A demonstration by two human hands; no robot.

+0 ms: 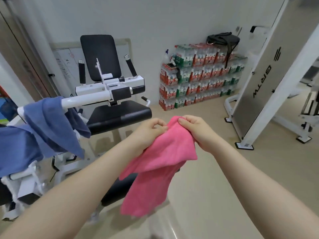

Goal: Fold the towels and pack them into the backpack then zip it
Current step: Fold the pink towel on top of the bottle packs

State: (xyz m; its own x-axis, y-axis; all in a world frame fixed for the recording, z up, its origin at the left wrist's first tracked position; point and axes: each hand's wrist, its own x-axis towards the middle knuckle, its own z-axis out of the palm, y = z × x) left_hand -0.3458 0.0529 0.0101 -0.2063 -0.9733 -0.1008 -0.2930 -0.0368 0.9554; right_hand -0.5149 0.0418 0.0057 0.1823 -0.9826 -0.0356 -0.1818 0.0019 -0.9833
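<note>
From the head camera, your left hand (151,131) and right hand (198,131) are both pinching the pink towel (160,163) at its top edge, centre frame, the rest hanging free over open floor. At nine o'clock blue towels (50,128) are draping over the exercise machine (110,90); water-bottle cases (200,73) are standing at one o'clock.

The pink towel (160,163) hides the palm of the left hand (148,133) and the lower fingers of the right hand (198,131). The blue towels (43,130) run off the left edge (their number is unclear). Writing on the whiteboard (69,62) is too small to read.
</note>
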